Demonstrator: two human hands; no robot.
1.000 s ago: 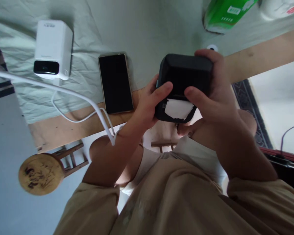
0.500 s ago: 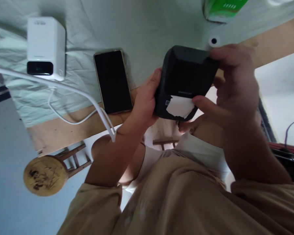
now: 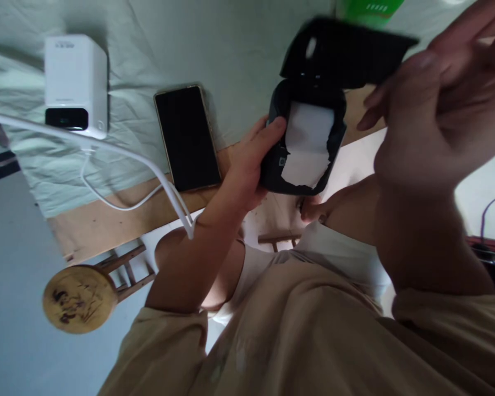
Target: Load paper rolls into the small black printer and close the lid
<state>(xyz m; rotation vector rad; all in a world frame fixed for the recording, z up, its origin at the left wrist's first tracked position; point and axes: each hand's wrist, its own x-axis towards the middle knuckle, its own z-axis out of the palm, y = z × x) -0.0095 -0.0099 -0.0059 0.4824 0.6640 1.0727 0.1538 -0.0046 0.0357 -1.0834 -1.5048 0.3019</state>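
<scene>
Left hand (image 3: 249, 165) grasping the black printer (image 3: 303, 140) above the near table (image 3: 103, 220) edge, lid (image 3: 346, 52) raised, white paper roll (image 3: 307, 140) exposed inside. Right hand (image 3: 437, 110) released, fingers spread, just right of the lid. Left of the printer lie a phone (image 3: 187, 136) and a white device (image 3: 75, 82) on green cloth (image 3: 214, 49).

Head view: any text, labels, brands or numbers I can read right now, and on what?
None is legible.
White box: faint grey print along its top edge, too small.
Green carton: white marks, blurred.
Black printer: small label beside the paper, blurred.
Stool: dark drawing, no readable words.
</scene>
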